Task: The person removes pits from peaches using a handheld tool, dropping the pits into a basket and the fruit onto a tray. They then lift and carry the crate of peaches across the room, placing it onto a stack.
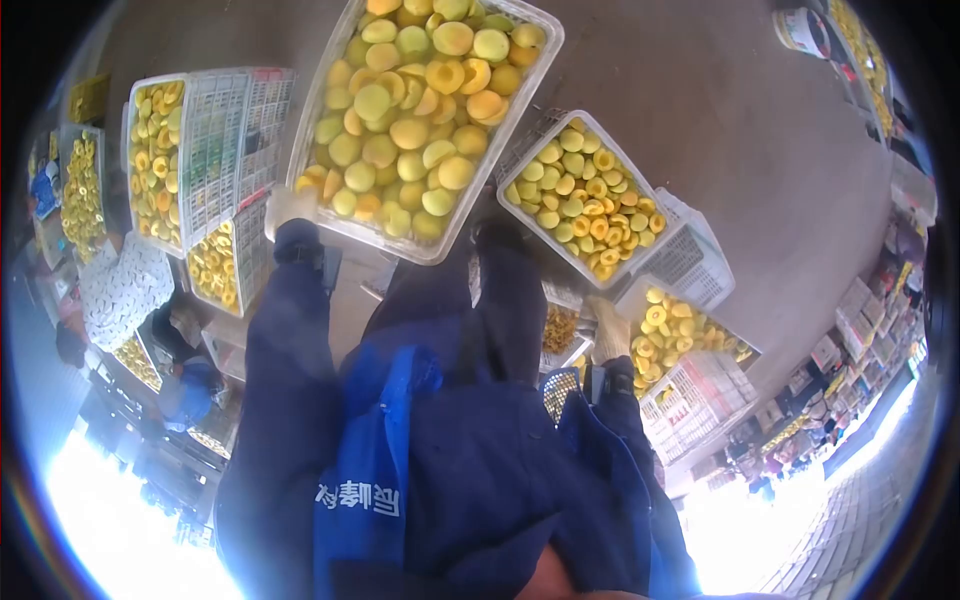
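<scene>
A large white plastic crate (432, 252) full of yellow-green fruit halves, which look like apricots, stands close in front of me. My left hand (291, 208), in a pale glove, is closed at the crate's near left corner; part of its fingers is hidden there. To the right, my right hand (608, 332), also in a pale glove, hangs low beside another crate (700, 395) of yellow fruit halves. Its fingers are blurred, and whether it touches that crate cannot be made out. A small container of brownish-orange pieces (560, 328) lies just left of this hand.
Ahead on the right, another white crate (520, 205) of halves rests on the floor (690, 110). Stacked crates (215, 150) of fruit stand at the left, with a person in a patterned top (125, 285) beyond. A white bucket (802, 32) stands at the far right.
</scene>
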The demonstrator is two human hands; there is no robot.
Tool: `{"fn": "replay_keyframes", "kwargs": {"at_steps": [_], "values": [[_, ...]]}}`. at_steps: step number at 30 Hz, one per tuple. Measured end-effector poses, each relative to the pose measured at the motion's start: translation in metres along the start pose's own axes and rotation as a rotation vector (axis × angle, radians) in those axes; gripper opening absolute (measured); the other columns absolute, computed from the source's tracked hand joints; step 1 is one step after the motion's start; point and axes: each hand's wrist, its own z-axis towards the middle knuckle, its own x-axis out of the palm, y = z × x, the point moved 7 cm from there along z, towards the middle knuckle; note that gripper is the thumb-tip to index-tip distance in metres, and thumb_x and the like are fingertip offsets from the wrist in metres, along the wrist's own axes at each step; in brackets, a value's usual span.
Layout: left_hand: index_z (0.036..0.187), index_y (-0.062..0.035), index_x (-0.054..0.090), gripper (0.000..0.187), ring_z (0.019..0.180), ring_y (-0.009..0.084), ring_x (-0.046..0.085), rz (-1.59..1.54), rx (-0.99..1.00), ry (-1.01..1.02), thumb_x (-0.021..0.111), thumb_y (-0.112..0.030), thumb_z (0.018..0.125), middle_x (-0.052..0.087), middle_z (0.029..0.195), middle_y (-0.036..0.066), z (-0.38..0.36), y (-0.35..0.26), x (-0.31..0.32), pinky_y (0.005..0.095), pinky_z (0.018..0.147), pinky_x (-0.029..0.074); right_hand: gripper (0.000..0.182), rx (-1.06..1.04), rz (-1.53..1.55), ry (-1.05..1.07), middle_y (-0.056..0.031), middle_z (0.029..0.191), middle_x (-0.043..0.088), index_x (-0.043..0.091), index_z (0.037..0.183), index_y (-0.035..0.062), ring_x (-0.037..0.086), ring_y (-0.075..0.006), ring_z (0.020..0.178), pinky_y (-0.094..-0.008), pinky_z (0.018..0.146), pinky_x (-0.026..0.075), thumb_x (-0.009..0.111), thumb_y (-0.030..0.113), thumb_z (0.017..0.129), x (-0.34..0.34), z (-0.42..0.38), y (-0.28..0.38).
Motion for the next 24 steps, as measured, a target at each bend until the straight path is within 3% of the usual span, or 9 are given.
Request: {"fn": "replay_keyframes", "kwargs": {"at_steps": [5,6,7,9,12,15,17,19,24], "values": [[0.118,0.0000,0.072,0.047,0.119,0.0445,0.065,-0.245,0.589,-0.286,0.064,-0.038,0.090,0.071,0.124,0.024,-0.059,-0.159,-0.085,0.0521,0.101,0.054,0.027,0.071,0.038,-0.019,-0.0080,0.078,0.069,0.074,0.103,0.0020,0.069,-0.0216,0.065,-0.0335,0.061,0.060,0.071,0.028,0.099,-0.020,0.011,-0.038],[0.109,0.0044,0.069,0.048,0.116,0.0472,0.064,-0.279,0.764,-0.498,0.066,-0.041,0.092,0.070,0.119,0.026,-0.041,-0.197,-0.068,0.0546,0.102,0.051,0.026,0.100,0.019,-0.034,-0.0080,0.078,0.070,0.074,0.103,0.0023,0.070,-0.0216,0.066,-0.0333,0.061,0.060,0.071,0.028,0.099,-0.020,0.016,-0.044],[0.111,0.0012,0.071,0.044,0.117,0.0436,0.065,-0.136,0.770,-0.339,0.066,-0.039,0.094,0.071,0.124,0.022,-0.054,-0.254,-0.071,0.0522,0.104,0.053,0.026,0.125,0.007,-0.053,-0.0079,0.078,0.070,0.074,0.103,0.0025,0.070,-0.0216,0.067,-0.0331,0.061,0.060,0.071,0.028,0.099,-0.021,0.022,-0.048],[0.110,-0.0015,0.073,0.036,0.115,0.0411,0.067,-0.187,1.137,-0.548,0.065,-0.033,0.095,0.071,0.124,0.019,-0.085,-0.341,-0.055,0.0496,0.103,0.054,0.026,0.041,0.002,0.017,-0.0072,0.081,0.070,0.074,0.106,0.0030,0.069,-0.0204,0.068,-0.0334,0.061,0.058,0.066,0.026,0.099,-0.012,0.028,-0.043],[0.112,-0.0034,0.075,0.034,0.119,0.0398,0.067,0.204,1.186,-0.277,0.065,-0.032,0.096,0.072,0.124,0.020,-0.117,-0.427,0.024,0.0485,0.103,0.054,0.028,0.044,0.029,0.005,-0.0059,0.084,0.071,0.074,0.109,0.0030,0.069,-0.0188,0.071,-0.0336,0.062,0.057,0.061,0.026,0.101,-0.021,0.009,-0.032],[0.116,-0.0046,0.076,0.037,0.120,0.0401,0.068,0.369,1.297,-0.194,0.064,-0.034,0.098,0.073,0.123,0.021,-0.130,-0.443,0.045,0.0474,0.102,0.055,0.024,0.030,0.063,-0.006,-0.0031,0.082,0.068,0.071,0.102,0.0037,0.066,-0.0173,0.069,-0.0320,0.064,0.055,0.061,0.026,0.100,-0.023,0.008,-0.008],[0.117,-0.0050,0.077,0.036,0.117,0.0402,0.069,0.050,1.237,-0.049,0.062,-0.033,0.100,0.074,0.123,0.022,-0.166,-0.412,0.002,0.0465,0.101,0.055,0.021,0.048,0.130,0.037,-0.0023,0.080,0.067,0.070,0.098,0.0050,0.064,-0.0171,0.066,-0.0312,0.064,0.054,0.061,0.024,0.099,-0.024,0.007,-0.001],[0.116,-0.0049,0.077,0.035,0.112,0.0405,0.071,-0.106,1.228,-0.292,0.062,-0.033,0.101,0.076,0.119,0.021,-0.168,-0.367,-0.004,0.0461,0.099,0.056,0.014,0.083,0.162,0.059,-0.0015,0.076,0.062,0.065,0.090,0.0079,0.058,-0.0162,0.060,-0.0316,0.056,0.048,0.059,0.018,0.097,-0.036,0.030,-0.011],[0.126,-0.0054,0.077,0.036,0.106,0.0218,0.077,-0.227,0.917,0.176,0.066,-0.027,0.099,0.081,0.114,0.013,-0.228,-0.296,0.056,0.0367,0.094,0.057,0.006,0.179,0.426,0.058,0.0002,0.070,0.053,0.063,0.091,0.0113,0.050,-0.0160,0.054,-0.0342,0.051,0.042,0.060,0.015,0.096,-0.075,0.096,-0.061]]}}
